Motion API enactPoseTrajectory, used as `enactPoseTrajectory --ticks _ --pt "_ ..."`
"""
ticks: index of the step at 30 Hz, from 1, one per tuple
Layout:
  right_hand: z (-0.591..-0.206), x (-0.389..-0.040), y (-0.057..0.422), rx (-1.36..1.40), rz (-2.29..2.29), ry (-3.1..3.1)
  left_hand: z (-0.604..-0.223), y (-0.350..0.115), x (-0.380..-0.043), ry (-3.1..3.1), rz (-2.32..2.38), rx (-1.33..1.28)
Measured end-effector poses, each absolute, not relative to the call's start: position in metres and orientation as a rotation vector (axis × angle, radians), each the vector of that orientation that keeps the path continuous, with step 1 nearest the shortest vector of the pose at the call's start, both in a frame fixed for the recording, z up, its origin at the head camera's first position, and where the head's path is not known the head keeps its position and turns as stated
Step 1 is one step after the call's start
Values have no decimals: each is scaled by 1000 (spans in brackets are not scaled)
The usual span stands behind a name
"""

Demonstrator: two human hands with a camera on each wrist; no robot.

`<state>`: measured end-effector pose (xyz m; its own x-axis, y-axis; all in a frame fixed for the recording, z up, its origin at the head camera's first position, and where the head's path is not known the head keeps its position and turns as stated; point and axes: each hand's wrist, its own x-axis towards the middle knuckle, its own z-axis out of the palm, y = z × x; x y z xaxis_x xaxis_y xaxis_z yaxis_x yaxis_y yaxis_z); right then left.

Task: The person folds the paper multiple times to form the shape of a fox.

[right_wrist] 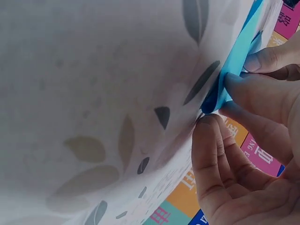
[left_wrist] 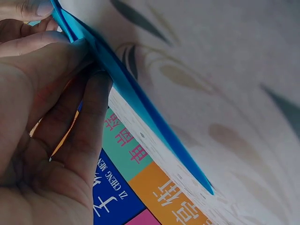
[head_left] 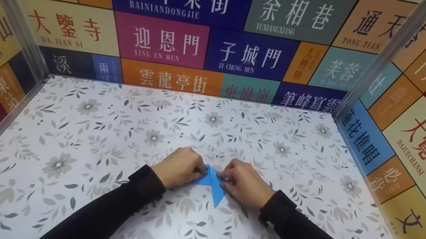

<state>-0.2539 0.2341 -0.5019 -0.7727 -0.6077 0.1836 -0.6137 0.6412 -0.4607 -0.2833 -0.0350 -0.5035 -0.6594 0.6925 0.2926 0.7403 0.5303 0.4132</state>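
Note:
A small piece of folded blue paper (head_left: 216, 189) lies on the flower-patterned tabletop, one pointed flap aimed toward the person. At its left side, my left hand (head_left: 183, 168) pinches the paper between thumb and fingers. My right hand (head_left: 248, 185) pinches the right edge, its thumb and index finger on a fold. In the left wrist view the paper (left_wrist: 140, 105) appears edge-on as a long thin strip running from the fingertips. The right wrist view shows the paper (right_wrist: 234, 61) bending over in a rounded fold beside the right thumb. Fingers hide part of its upper edge.
A white tabletop (head_left: 109, 128) with grey flowers and leaves spreads around the hands. Colourful panels with Chinese lettering (head_left: 165, 41) stand along the back and both sides. Clear corner posts (head_left: 384, 61) rise where the panels meet.

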Motion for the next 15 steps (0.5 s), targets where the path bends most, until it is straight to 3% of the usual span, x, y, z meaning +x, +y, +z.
enactPoseTrajectory --ticks 15 --pt "-509 -256 232 1058 822 -2782 -506 -34 -282 -2664 -793 -1225"
